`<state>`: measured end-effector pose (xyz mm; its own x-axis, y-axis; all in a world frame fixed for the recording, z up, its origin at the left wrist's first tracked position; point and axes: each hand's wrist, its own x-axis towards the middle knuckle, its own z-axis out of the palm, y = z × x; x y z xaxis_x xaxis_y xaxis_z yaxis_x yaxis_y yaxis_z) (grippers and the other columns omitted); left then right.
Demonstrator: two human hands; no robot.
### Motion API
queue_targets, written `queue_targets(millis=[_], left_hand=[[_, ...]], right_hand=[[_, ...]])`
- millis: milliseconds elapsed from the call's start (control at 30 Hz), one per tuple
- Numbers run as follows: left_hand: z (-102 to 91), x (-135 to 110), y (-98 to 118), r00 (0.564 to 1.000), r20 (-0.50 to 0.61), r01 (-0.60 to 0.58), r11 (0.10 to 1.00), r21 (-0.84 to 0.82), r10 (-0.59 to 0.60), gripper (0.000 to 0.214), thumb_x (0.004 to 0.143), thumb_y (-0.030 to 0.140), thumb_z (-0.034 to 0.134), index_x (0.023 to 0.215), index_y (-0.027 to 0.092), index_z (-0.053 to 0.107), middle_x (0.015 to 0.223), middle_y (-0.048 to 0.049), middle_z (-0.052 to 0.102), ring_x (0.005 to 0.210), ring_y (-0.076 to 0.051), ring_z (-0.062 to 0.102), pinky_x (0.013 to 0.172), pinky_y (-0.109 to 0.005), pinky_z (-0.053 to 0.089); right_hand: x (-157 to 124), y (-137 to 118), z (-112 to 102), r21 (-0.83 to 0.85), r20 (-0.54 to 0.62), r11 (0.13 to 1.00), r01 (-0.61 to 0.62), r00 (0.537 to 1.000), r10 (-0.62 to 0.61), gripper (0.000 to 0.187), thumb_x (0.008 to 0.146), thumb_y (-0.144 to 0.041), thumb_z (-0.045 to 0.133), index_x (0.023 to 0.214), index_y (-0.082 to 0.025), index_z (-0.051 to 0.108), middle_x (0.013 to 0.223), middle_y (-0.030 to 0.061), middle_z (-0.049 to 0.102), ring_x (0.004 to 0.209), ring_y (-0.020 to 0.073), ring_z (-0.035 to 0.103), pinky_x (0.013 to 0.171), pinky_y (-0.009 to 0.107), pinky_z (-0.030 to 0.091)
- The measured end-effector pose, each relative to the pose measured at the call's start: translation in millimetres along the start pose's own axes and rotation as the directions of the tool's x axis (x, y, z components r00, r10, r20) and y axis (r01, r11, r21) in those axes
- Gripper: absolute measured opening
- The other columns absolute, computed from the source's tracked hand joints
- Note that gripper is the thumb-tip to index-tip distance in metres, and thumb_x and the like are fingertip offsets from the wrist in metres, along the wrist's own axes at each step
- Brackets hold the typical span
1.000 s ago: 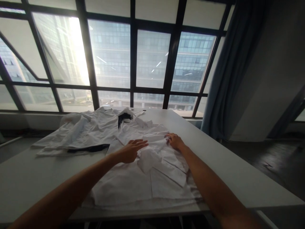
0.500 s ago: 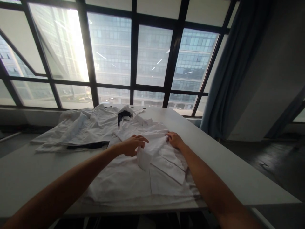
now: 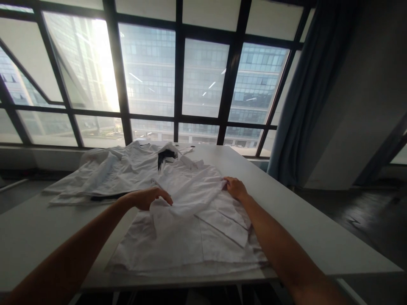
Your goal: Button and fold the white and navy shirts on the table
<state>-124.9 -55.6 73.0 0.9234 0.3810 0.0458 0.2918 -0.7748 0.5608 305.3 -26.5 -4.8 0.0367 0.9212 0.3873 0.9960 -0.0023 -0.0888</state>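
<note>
A white collared shirt [image 3: 178, 237] lies spread on the table in front of me, its collar toward the windows. At the shirt's left side, my left hand [image 3: 149, 198] is closed on a fold of the cloth, the thumb side partly hidden. My right hand [image 3: 235, 188] pinches the cloth near the shoulder on the right side. A sleeve with a cuff [image 3: 225, 226] lies slantwise across the shirt's right front, below my right hand.
More white garments [image 3: 111, 169] with dark parts lie in a heap at the back left. The white table [image 3: 286, 224] runs toward the windows [image 3: 203, 80]. A blue-grey curtain [image 3: 295, 127] hangs at the right, beside a pillar.
My left hand has moved left, drawing the held fold of cloth across to the shirt's left side. My right hand has stayed at the right shoulder.
</note>
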Motion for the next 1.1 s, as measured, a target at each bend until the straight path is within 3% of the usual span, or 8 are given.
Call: queue_targets(millis=[100,233,367,567,700,800,967,1100], left_hand=[[-0.4,-7.1,-8.8,0.996,-0.081,0.021,0.997,-0.074,-0.027,0.051,0.079,0.058,0.064,0.112,0.02,0.069,0.115,-0.01,0.069,0.107,-0.026,0.063,0.095,-0.032,0.048],[-4.7,-17.0,-16.9,0.933,-0.266,0.215,0.967,-0.135,-0.244,0.064,0.08,0.069,0.056,0.115,0.018,0.067,0.104,-0.0083,0.072,0.095,-0.027,0.065,0.08,-0.032,0.053],[-21.1,-24.2,0.3,0.991,-0.086,0.091,0.992,-0.09,-0.099,0.069,0.067,0.075,0.065,0.111,0.022,0.071,0.113,-0.0087,0.071,0.107,-0.029,0.062,0.09,-0.036,0.049],[-24.0,-16.7,12.7,0.995,0.1,0.029,0.987,-0.157,-0.013,0.076,0.076,0.084,0.04,0.096,0.021,0.077,0.113,-0.0109,0.071,0.106,-0.028,0.064,0.094,-0.036,0.048],[4.3,3.1,-17.5,0.972,-0.163,0.177,0.983,0.039,-0.168,0.071,0.087,0.075,0.035,0.102,0.018,0.074,0.114,-0.0119,0.071,0.107,-0.025,0.064,0.096,-0.034,0.047],[24.7,13.7,-45.4,0.925,-0.323,0.292,0.916,0.274,-0.198,0.066,0.09,0.07,0.036,0.118,0.02,0.068,0.139,-0.0123,0.056,0.128,-0.027,0.05,0.109,-0.041,0.035],[37.7,14.3,-75.8,0.887,-0.288,0.458,0.768,0.448,-0.361,0.074,0.091,0.068,0.035,0.145,0.019,0.043,0.156,-0.0121,0.03,0.145,-0.027,0.026,0.118,-0.044,0.02],[40.2,13.4,-80.3,0.863,-0.263,0.506,0.726,0.466,-0.432,0.082,0.092,0.07,0.029,0.152,0.015,0.029,0.159,-0.0128,0.019,0.148,-0.028,0.014,0.119,-0.045,0.014]], right_hand=[[0.3,-0.4,-3.7,-0.036,-0.057,0.998,-0.051,0.997,0.049,0.027,0.091,-0.018,0.045,0.106,-0.018,0.067,0.107,0.008,0.069,0.1,0.0219,0.06,0.086,0.03,0.042],[1.4,-2.0,-9.0,-0.052,-0.156,0.997,-0.064,0.986,0.055,0.026,0.091,-0.013,0.042,0.098,-0.016,0.066,0.102,0.0106,0.066,0.096,0.0214,0.057,0.083,0.029,0.04],[1.9,-2.5,-12.9,-0.074,-0.217,0.997,-0.005,0.976,-0.011,0.028,0.09,-0.011,0.042,0.102,-0.014,0.067,0.108,0.0131,0.063,0.101,0.0236,0.053,0.088,0.032,0.037],[0.6,-0.4,-13.6,-0.15,-0.062,0.988,0.044,0.997,-0.053,0.029,0.088,-0.012,0.045,0.09,-0.015,0.074,0.109,0.0146,0.063,0.106,0.026,0.051,0.089,0.035,0.037],[1.1,-0.9,-13.3,-0.156,0.036,0.985,-0.068,0.997,0.075,0.032,0.09,-0.019,0.042,0.09,-0.015,0.074,0.111,0.0158,0.064,0.106,0.0278,0.055,0.092,0.04,0.039],[2.4,1.0,-10.5,-0.127,0.057,0.985,-0.119,0.99,0.127,0.04,0.095,-0.031,0.038,0.116,-0.016,0.068,0.126,0.0151,0.06,0.112,0.028,0.055,0.097,0.042,0.039],[3.9,9.4,2.7,-0.046,0.297,0.999,0.003,0.955,0.011,0.056,0.098,-0.046,0.028,0.15,-0.026,0.033,0.158,0.0028,0.028,0.144,0.0229,0.024,0.115,0.045,0.022],[3.5,11.4,8.8,-0.031,0.401,0.987,-0.157,0.902,0.156,0.066,0.098,-0.056,0.014,0.155,-0.023,0.02,0.161,0.0038,0.018,0.148,0.025,0.013,0.117,0.053,0.009]])
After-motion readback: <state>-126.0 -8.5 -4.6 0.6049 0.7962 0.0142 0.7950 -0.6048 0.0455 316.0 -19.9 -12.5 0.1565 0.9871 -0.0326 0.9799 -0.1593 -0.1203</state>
